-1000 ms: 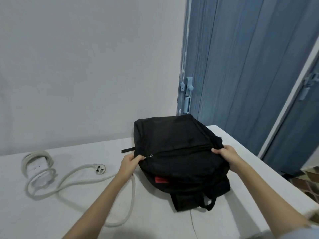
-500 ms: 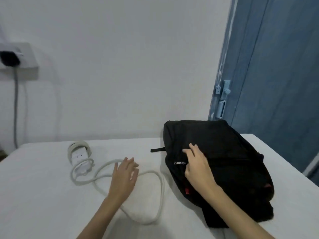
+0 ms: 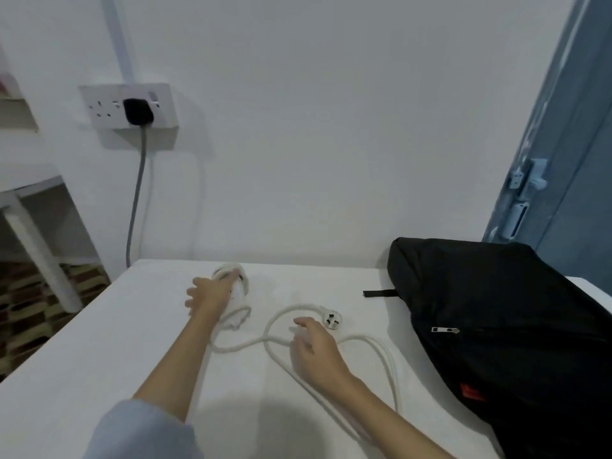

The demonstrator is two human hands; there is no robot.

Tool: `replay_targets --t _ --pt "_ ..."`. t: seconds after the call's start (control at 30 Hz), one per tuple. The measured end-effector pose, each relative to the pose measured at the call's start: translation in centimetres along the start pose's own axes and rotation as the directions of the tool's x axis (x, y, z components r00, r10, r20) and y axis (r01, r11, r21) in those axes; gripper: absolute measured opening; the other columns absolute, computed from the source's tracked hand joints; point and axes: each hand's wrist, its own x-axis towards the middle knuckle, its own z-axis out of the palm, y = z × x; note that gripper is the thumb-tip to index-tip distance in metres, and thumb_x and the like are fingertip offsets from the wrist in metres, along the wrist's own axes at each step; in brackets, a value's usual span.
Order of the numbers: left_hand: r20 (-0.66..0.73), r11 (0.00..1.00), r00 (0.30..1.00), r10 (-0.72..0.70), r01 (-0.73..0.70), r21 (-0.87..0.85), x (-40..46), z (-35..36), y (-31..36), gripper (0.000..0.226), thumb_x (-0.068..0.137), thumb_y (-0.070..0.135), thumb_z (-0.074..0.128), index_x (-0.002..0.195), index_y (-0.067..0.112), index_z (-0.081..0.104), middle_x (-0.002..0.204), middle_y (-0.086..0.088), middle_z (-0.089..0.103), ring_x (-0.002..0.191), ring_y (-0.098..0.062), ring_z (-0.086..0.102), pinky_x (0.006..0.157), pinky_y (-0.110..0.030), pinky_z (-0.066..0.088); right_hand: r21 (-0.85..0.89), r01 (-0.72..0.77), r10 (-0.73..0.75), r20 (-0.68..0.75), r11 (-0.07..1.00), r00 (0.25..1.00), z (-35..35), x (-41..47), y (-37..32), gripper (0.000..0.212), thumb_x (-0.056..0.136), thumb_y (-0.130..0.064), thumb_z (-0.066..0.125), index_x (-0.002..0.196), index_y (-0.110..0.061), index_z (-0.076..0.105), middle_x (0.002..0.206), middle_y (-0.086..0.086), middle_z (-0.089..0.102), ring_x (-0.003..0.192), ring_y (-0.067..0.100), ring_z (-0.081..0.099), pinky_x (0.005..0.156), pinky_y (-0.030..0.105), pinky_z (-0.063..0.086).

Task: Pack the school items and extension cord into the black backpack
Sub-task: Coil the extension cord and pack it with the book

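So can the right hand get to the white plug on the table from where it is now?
Probably yes: the right hand hovers just short of the plug, with only bare table and loose cord between them.

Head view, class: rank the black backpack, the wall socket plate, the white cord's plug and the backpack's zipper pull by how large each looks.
1. Black backpack, by far the largest, though partly cut off and nearer the camera.
2. Wall socket plate, farther away on the wall.
3. White plug and zipper pull: look alike, too close to rank.

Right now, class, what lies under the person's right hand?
A loop of the white cord on the white table passes below the right hand; whether the hand touches it is unclear.
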Motion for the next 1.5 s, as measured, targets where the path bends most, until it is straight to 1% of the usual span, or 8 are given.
replay_targets --t 0.1,0.27,0.6,0.73,1.0,1.13,1.3,1.5 --pt "0.22 0.999 0.975 -0.016 0.024 -0.033 1.2 1.2 -0.6 0.105 0.069 0.038 0.08 0.141 -0.002 0.015 0.142 -0.025 0.034 0.129 -0.038 0.038 0.1 -0.045 0.041 0.397 -0.197 0.253 -0.093 0.896 0.963 0.8 1.9 -1.9 0.013 0.097 -0.013 0.045 0.101 -0.016 0.056 0.101 0.001 0.059 0.092 0.013 0.054 0.072 0.008 0.041" --pt "0.288 0.982 0.952 0.108 -0.057 -0.181 0.2 -0.4 -2.1 0.094 0.049 0.047 0.07 0.126 0.001 0.043 0.124 -0.018 0.054 0.113 -0.034 0.052 0.094 -0.04 0.045 0.597 -0.329 0.428 -0.027 0.731 0.903 1.0 4.0 -3.8 0.013 0.095 -0.012 0.048 0.087 -0.014 0.058 0.09 0.006 0.061 0.068 0.015 0.054 0.057 0.023 0.041" --pt "0.247 0.654 0.791 0.56 -0.24 -0.717 -8.5 -3.1 -3.9 0.043 0.086 0.021 0.064 0.122 0.016 0.041 0.11 -0.004 0.059 0.085 -0.015 0.068 0.064 -0.026 0.055 0.693 -0.338 0.219 0.257 0.637 0.941 1.7 2.6 -8.9 0.053 0.083 -0.06 0.05 0.118 -0.021 0.058 0.112 0.005 0.067 0.085 0.021 0.067 0.069 0.035 0.054" --pt "0.165 0.641 0.727 0.667 -0.448 -0.623 -10.1 -4.8 -5.0 0.033 0.085 0.053 0.045 0.109 0.032 0.051 0.111 0.002 0.059 0.084 -0.006 0.063 0.072 -0.015 0.048 0.751 -0.251 0.142 0.208 0.611 0.968 0.8 1.8 -10.0 0.058 0.079 -0.057 0.047 0.11 -0.011 0.066 0.1 0.01 0.069 0.085 0.02 0.067 0.074 0.031 0.052" --pt "0.018 0.506 0.54 0.841 -0.775 -0.38 -8.9 -8.8 -3.4 0.034 0.078 0.056 0.046 0.102 0.035 0.054 0.115 0.013 0.051 0.109 0.001 0.046 0.085 -0.003 0.033 0.563 -0.239 0.165 0.18 0.791 0.97 -2.3 0.7 -9.0 0.074 0.071 -0.06 0.066 0.107 0.004 0.065 0.103 0.022 0.069 0.088 0.035 0.066 0.082 0.039 0.047" --pt "0.313 0.516 0.442 0.84 -0.83 -0.211 -8.6 -10.4 -0.8 0.059 0.071 0.073 0.038 0.111 0.033 0.054 0.119 0.02 0.051 0.116 0.001 0.043 0.094 -0.01 0.032 0.265 -0.221 0.127 0.331 0.939 0.935 -4.1 0.5 -9.7 0.079 0.062 -0.072 0.067 0.101 -0.004 0.068 0.092 0.013 0.071 0.078 0.026 0.063 0.072 0.036 0.043" --pt "0.704 0.661 0.462 0.539 -0.75 -0.013 -9.4 -11.2 0.5 0.061 0.058 0.078 0.061 0.096 0.032 0.053 0.086 0.007 0.063 0.072 -0.008 0.059 0.062 -0.025 0.048 -0.048 -0.119 0.129 0.372 0.992 0.919 -6.2 0.6 -12.1 0.055 0.073 -0.047 0.074 0.118 -0.03 0.047 0.072 -0.008 0.063 0.049 0.001 0.047 0.048 0.014 0.035" --pt "0.875 0.856 0.266 0.405 -0.445 -0.262 -8.0 -11.5 0.1 0.062 0.067 0.063 0.062 0.118 0.028 0.058 0.094 -0.006 0.062 0.076 -0.022 0.061 0.055 -0.03 0.05 -0.127 -0.084 0.136 0.483 0.988 0.865 -7.2 1.2 -13.6 0.073 0.067 -0.034 0.083 0.127 -0.032 0.041 0.102 -0.002 0.069 0.075 0.015 0.069 0.07 0.033 0.057"
